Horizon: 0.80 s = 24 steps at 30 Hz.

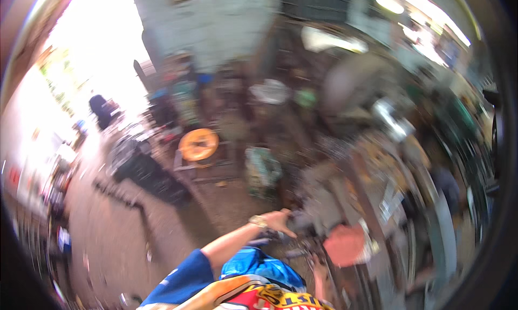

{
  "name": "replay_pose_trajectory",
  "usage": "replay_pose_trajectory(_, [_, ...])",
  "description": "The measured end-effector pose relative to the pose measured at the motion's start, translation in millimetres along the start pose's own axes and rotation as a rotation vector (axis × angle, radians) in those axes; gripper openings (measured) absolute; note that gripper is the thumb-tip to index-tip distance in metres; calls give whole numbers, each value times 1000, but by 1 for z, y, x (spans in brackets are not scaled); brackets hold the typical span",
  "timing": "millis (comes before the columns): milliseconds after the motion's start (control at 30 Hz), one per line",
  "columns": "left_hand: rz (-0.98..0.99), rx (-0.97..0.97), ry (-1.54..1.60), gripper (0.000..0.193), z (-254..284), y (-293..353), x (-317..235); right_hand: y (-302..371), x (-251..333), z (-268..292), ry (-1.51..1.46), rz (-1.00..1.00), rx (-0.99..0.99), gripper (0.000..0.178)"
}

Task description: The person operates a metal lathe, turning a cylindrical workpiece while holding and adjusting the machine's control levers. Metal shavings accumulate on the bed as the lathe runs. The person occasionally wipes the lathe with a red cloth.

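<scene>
The whole picture is smeared by motion. My left hand (278, 222), with a gold-coloured watch (258, 221) on its wrist, reaches to a dark metal part (300, 222) of a machine. Its thumb and fingers stand apart; whether they touch the metal is unclear. Closer to my body, my right hand (319, 268) is among dark machine parts, its fingers too blurred to read. Between the two hands a greyish bar-like part (295, 253) sticks out. Just right of my right hand lies a flat reddish round piece (345, 246).
Long metal bars (372, 213) run along the right side. An orange round object (198, 144) sits on a low frame ahead. To the left, a black bulky object (145, 169) stands on the brown floor (102, 223). A large grey rounded machine body (361, 86) rises at the back.
</scene>
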State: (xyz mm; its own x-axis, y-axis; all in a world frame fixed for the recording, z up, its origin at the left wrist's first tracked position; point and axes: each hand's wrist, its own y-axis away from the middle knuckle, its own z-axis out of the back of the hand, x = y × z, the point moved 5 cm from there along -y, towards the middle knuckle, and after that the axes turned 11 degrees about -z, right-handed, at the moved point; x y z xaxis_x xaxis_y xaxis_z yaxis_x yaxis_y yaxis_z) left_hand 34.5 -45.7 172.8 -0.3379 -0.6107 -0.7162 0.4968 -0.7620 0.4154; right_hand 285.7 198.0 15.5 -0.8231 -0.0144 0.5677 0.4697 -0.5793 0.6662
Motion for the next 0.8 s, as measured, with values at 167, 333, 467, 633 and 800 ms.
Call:
replay_pose_trajectory(167, [66, -11, -44, 106, -2, -2, -11, 25, 13, 15, -25, -3, -93, 70])
replay_pose_trajectory(333, [8, 14, -86, 112, 2, -6, -24, 31, 2, 11, 28, -69, -206, 67])
replay_pose_trajectory(467, [0, -36, -214, 109, 0, 0, -15, 37, 13, 7, -263, 119, -148, 41])
replay_pose_trajectory(633, [33, -63, -62, 99, 3, 10, -15, 45, 12, 6, -219, 64, -108, 52])
replay_pose_trajectory(800, [-7, -108, -8, 97, 6, 14, -9, 29, 22, -11, -103, 115, -49, 59])
